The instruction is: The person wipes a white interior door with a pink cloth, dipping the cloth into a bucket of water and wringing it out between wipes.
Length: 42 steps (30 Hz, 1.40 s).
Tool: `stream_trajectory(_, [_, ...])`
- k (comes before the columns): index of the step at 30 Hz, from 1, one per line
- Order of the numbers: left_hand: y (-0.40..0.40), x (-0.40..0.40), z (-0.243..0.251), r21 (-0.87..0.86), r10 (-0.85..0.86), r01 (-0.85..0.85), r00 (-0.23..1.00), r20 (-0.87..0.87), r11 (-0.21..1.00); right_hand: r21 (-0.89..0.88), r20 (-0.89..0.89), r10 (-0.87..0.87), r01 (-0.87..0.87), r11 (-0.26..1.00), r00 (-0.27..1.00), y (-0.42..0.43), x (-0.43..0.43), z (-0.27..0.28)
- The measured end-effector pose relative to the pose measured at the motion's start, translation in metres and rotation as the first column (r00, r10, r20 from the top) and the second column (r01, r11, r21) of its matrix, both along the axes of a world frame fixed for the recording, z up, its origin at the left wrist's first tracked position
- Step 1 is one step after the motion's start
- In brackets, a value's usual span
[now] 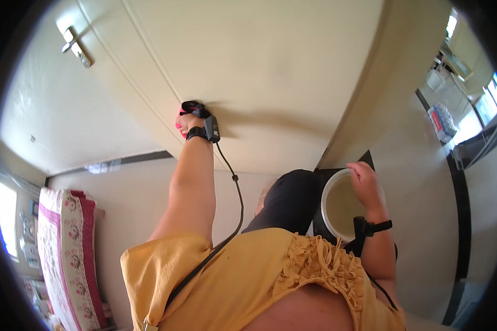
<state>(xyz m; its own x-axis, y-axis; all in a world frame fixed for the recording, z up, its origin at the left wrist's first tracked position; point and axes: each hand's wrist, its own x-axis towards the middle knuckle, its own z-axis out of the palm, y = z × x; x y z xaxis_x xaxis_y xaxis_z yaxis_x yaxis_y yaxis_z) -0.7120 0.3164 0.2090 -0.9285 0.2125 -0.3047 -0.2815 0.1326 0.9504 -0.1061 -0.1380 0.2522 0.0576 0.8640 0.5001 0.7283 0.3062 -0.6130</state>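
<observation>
My left hand [188, 122] is pressed to the cream door panel [265, 78], closed on a bright pink cloth [179, 123] that is mostly hidden by the fingers and the black wrist device. My right hand [363, 182] is over the right rim of a round white bucket [325, 207] with cloudy, yellowish water [343, 202] in it. Its fingers look curled and slightly blurred; nothing can be seen in them. A metal door handle [76, 47] is on the door, up and to the left of my left hand.
The bucket stands on a dark floor strip by the door's edge, beside my bent knee [298, 194]. A bed with a floral cover [66, 256] is at the left. A plastic-wrapped pack of bottles [442, 122] lies on the floor at the far right. A black cable runs from my left wrist.
</observation>
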Motion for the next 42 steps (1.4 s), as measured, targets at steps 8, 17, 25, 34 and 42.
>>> stream_trajectory(8, [-0.14,0.318,0.162,0.456,-0.22,0.563,0.762,-0.608,0.689,-0.084,0.003,-0.269,0.268,0.96,0.963,-0.051,0.067,-0.002])
stream_trajectory(17, [-0.218,0.519,0.112,-0.587,0.434,0.782,-0.612,-0.661,0.209,-0.08,0.058,-0.239,0.243,0.967,0.969,-0.048,0.07,-0.008])
stream_trajectory(25, [-0.202,0.438,0.069,-0.746,-0.023,0.546,-0.812,-0.583,-0.381,-0.129,-0.099,-0.335,0.322,0.938,0.937,-0.051,0.066,-0.002])
stream_trajectory(34, [-0.098,0.184,0.034,-0.184,0.2,0.657,-0.464,-0.863,0.731,-0.219,0.061,-0.379,0.383,0.897,0.923,-0.041,0.083,-0.044])
stream_trajectory(42, [0.007,0.021,-0.027,-0.71,-0.71,-0.026,0.023,-0.704,0.704,-0.336,0.145,-0.337,0.367,0.868,0.93,-0.033,0.082,-0.077])
